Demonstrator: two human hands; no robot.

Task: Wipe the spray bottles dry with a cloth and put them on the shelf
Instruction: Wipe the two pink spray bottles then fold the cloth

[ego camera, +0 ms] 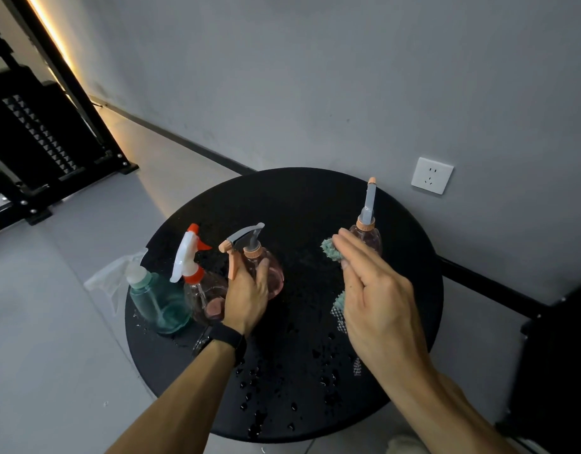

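Round black desk (292, 198) — top beaded with water drops, thickest toward the near edge. No brand, label or readable writing shows on any item.

1. Teal spray bottle (158, 303), translucent, with a clear-white trigger head; stands at the desk's left edge.
2. Clear spray bottle (202, 290) with a white trigger head, orange nozzle tip and orange collar; a pinkish piece shows inside near its base. Stands just beside the teal one, to its right.
3. Pink spray bottle (272, 276), round-bodied, with a grey trigger head, peach nozzle and peach collar. Upright near the desk's middle; the left hand (246, 296) grips its body, fingers curled round it, thumb on the side facing the camera. A black wristband (228, 337) sits on that wrist.
4. Second pink spray bottle (369, 237), same grey head with peach tip and collar, head seen end-on and pointing up; stands toward the far right of the desk, partly behind the right hand.
5. Cloth (331, 250) — teal, shaggy, with a checked edge hanging below. Held in the right hand (374, 290), fingers straight and together over it, above the desk, just beside item 4; whether cloth touches bottle cannot be told.

Surroundings: grey wall, white wall socket (432, 175), black metal frame (53, 152) at left.
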